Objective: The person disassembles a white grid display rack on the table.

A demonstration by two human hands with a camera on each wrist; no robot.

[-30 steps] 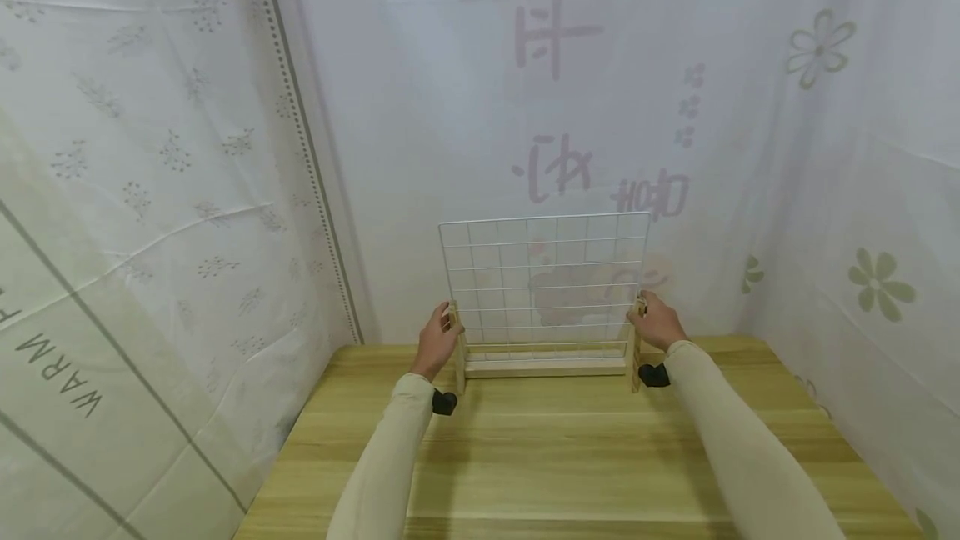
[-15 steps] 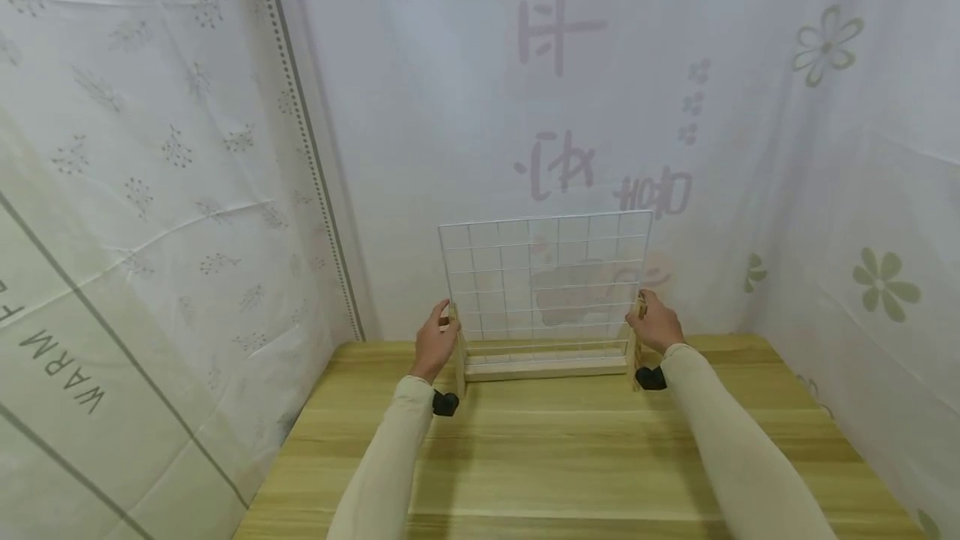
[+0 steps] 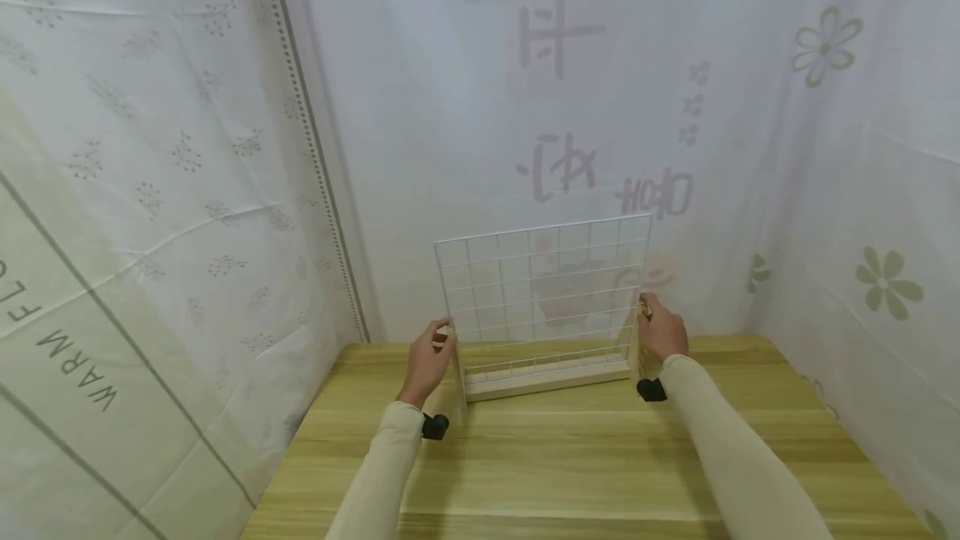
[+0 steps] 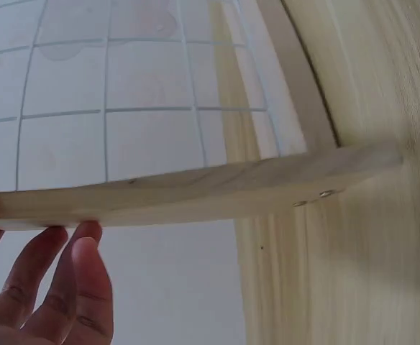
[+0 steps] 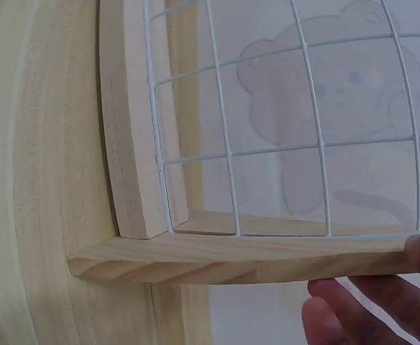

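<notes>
A rack stands on the table, made of a white wire grid (image 3: pixel 543 228) in a pale wooden stand (image 3: pixel 547 382). My left hand (image 3: pixel 427 362) pinches the top of its left side post (image 4: pixel 195 192), with several fingertips against the outer face in the left wrist view. On the other side my right hand (image 3: pixel 663 329) grips the upper end of the right side post (image 5: pixel 246 260), thumb on one edge and fingers below in the right wrist view. The rack sits slightly turned, its left end nearer me. Two screw heads (image 4: pixel 314 198) show low on the left post.
The wood-grain table (image 3: pixel 570 465) stretches out in front of the rack. Behind it hangs a pale printed cloth (image 3: pixel 420 148), close to the table's back edge. More printed cloths (image 3: pixel 847 190) hang at both sides. A black wrist camera (image 3: pixel 435 426) sits beside each wrist.
The rack's left end has swung toward me with my left hand, so the stand now lies at an angle. My right hand has stayed nearly in place on its post.
</notes>
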